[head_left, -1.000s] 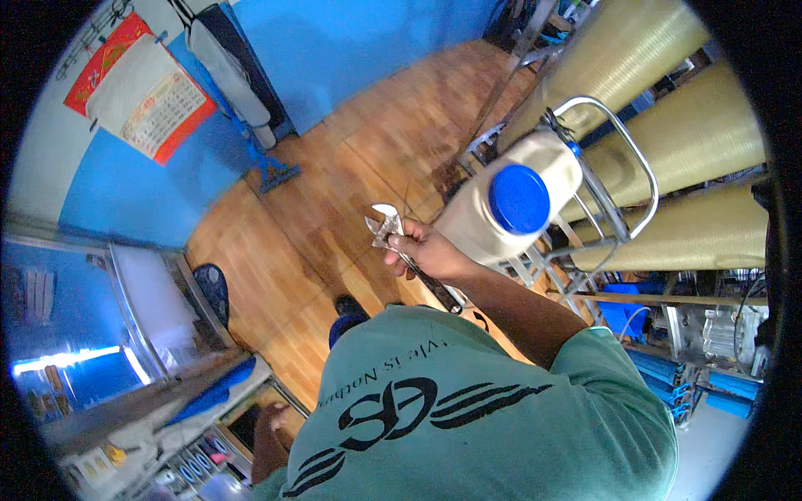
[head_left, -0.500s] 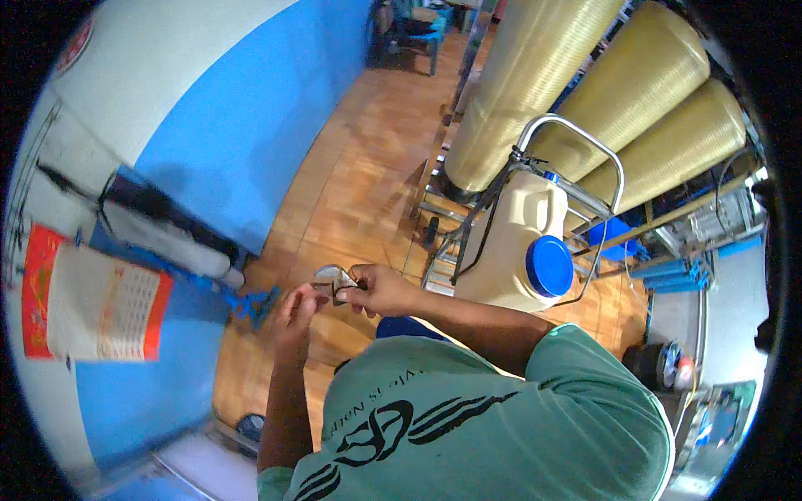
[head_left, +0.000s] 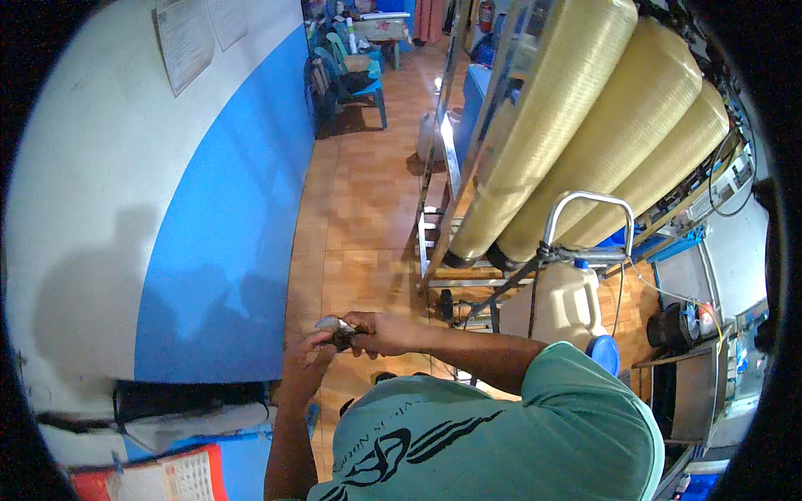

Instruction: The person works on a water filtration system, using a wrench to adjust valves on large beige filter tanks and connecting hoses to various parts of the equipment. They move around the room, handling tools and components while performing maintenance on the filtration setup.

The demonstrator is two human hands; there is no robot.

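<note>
In front of my green shirt, my two hands meet around a small object (head_left: pixel 334 324) with a pale, shiny rounded edge and darker parts below. Its exact kind is too small to make out. My right hand (head_left: pixel 373 334) grips it from the right, fingers curled and thumb against it. From the left, my left hand (head_left: pixel 302 361) pinches its near side with thumb and fingers. Fingers hide much of the object.
A blue and white wall (head_left: pixel 225 242) runs along the left. At right stand a cream jug (head_left: pixel 555 301) with a blue lid, a metal trolley handle (head_left: pixel 589 200) and tall yellowish cylinders (head_left: pixel 551 108) on a frame. A blue chair (head_left: pixel 355 88) sits farther down the tiled floor (head_left: pixel 359 200).
My view has turned and lifted, showing more of the passage ahead; the jug and wall calendar now sit lower. Both hands stay on the small object, with my left fingers now closer over it.
</note>
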